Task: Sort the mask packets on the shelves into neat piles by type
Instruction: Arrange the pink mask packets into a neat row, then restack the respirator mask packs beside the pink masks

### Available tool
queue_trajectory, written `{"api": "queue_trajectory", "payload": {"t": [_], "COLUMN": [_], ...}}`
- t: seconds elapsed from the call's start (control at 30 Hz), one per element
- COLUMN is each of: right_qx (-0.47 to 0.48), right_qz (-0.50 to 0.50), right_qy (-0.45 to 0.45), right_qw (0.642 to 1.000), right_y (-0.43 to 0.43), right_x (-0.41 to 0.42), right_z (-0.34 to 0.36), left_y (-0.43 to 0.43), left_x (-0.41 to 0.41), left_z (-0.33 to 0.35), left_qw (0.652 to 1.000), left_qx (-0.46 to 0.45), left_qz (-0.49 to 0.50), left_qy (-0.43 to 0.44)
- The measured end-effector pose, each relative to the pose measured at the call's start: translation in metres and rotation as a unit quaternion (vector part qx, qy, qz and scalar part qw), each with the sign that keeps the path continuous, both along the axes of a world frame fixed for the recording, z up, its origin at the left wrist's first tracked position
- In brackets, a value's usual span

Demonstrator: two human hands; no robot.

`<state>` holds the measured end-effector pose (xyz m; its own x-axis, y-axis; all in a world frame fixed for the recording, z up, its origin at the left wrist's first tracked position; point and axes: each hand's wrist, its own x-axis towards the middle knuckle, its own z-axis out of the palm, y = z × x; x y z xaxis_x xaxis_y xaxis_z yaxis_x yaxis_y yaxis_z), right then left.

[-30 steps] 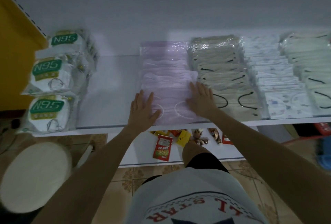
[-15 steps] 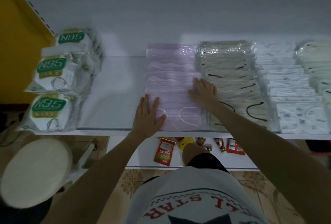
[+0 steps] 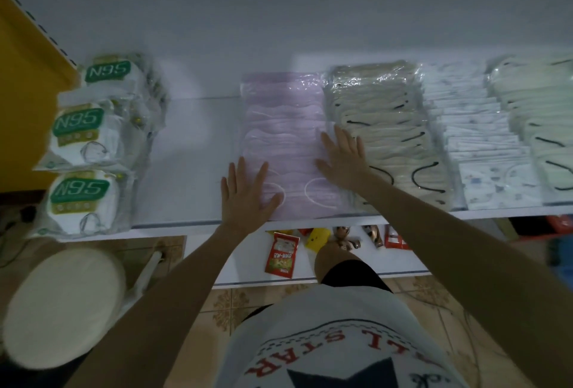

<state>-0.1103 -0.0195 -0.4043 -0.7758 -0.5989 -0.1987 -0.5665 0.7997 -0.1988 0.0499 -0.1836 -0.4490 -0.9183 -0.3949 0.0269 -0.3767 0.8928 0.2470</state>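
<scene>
3 N95 packets (image 3: 81,198) show labels; 4 rows of flat packets: 1 purple row (image 3: 283,127), 1 beige row (image 3: 383,114), 1 white patterned row (image 3: 474,130), 1 pale green row (image 3: 541,108).

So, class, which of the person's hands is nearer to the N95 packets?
Left. The left hand lies flat on the left edge of the purple pile, bare shelf between it and the N95 packets; the right hand lies on the pile's right edge, farther off.

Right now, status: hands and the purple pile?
Left hand flat on purple mask pile, front-left corner. Right hand flat on its right edge, beside beige pile. Nothing else on it.
</scene>
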Motion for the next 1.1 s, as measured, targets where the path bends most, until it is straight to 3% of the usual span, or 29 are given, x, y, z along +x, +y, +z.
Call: {"api": "queue_trajectory", "payload": {"t": [0.2,0.43,0.63,0.8,0.93,1.0,1.1], "right_qx": [0.021,-0.052,-0.095,-0.110,-0.098,-0.106,-0.170], "right_qz": [0.060,0.084,0.109,0.097,0.103,0.097,0.016], "right_qy": [-0.001,-0.079,-0.159,-0.222,-0.268,-0.310,-0.408], "right_qw": [0.998,0.992,0.977,0.964,0.953,0.940,0.897], "right_y": [-0.009,-0.071,-0.112,-0.155,-0.197,-0.220,-0.251], "right_x": [0.074,0.190,0.255,0.245,0.228,0.225,0.225], "right_z": [0.019,0.047,0.052,0.056,0.053,0.049,0.039], "left_y": [-0.008,-0.058,-0.112,-0.164,-0.203,-0.217,-0.234], "left_x": [0.046,0.155,0.204,0.208,0.199,0.195,0.190], "left_z": [0.039,0.089,0.106,0.107,0.103,0.098,0.084], "left_qw": [1.000,0.997,0.992,0.986,0.967,0.952,0.925], "left_qx": [0.017,0.026,0.020,-0.021,0.068,0.127,0.227], "left_qz": [0.012,0.004,0.117,0.163,0.246,0.280,0.304], "left_qy": [0.007,0.067,0.053,0.034,-0.027,-0.010,0.005]}}
